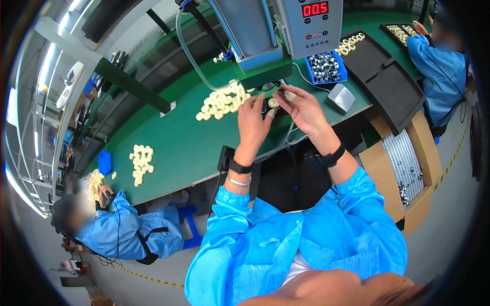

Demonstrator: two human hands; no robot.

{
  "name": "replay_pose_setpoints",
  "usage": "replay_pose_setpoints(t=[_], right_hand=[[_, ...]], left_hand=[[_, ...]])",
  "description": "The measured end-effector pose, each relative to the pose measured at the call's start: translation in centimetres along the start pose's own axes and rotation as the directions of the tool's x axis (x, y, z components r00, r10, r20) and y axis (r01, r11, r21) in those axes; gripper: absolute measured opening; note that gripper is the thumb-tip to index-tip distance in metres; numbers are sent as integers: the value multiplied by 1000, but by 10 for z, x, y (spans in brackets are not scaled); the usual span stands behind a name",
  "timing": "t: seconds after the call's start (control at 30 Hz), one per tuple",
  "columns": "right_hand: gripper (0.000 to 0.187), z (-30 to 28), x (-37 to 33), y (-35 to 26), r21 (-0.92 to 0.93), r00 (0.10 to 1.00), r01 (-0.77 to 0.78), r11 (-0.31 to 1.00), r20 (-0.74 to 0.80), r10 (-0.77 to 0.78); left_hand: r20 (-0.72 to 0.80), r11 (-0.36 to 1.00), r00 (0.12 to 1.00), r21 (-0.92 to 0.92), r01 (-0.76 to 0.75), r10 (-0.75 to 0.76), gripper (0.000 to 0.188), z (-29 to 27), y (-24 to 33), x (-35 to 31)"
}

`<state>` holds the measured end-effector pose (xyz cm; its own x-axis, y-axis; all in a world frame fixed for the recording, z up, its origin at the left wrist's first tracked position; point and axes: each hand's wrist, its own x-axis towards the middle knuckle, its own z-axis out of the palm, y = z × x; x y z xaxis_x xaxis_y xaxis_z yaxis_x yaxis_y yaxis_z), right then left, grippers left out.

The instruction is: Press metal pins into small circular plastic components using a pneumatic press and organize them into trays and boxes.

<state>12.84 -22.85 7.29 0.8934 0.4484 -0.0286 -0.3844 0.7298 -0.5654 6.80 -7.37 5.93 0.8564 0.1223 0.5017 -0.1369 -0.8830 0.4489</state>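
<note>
Green bench [186,145] carries a press [261,70]; left hand [253,121] and right hand [303,109] surround one cream ring [273,103], their grip unclear. Probably it is positioning; next needs alignment.

brightly lit scene, white light strips [11,109] glaring at far left, soft sheen on the blue jacket [301,245], glowing red display [315,9], dark shade beneath the green table [184,158], straight edges bowing toward a black circular rim, two co-workers' heads [76,204] blurred

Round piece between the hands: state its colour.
Pale yellow; the round piece shows best in the head view.
</note>
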Motion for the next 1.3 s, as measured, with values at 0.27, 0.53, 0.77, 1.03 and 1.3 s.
replay_pose_setpoints(t=[0.27, 0.53, 0.77, 1.03, 1.3], right_hand=[[20, 28, 13, 11, 18, 1000, -29, 999, -4, 29], [23, 28, 3, -3, 90, 991, -58, 994, 127, 47], [32, 28, -6, -2, 145, 977, -87, 986, 206, 56], [36, 24, -10, -3, 283, 953, -173, 943, 291, 88], [40, 26, -18, -7, 299, 919, -187, 936, 391, 58]], left_hand=[[-117, 985, 991, 150, 84, -67, 51, -24, -24, -79], [-233, 967, 969, 216, 133, -81, 37, -15, -50, -104], [-213, 968, 976, 230, 104, -54, 32, -14, -46, -103], [-198, 962, 979, 254, 98, -48, 31, -13, -45, -102], [-185, 960, 982, 268, 87, -37, 29, -15, -42, -101]])
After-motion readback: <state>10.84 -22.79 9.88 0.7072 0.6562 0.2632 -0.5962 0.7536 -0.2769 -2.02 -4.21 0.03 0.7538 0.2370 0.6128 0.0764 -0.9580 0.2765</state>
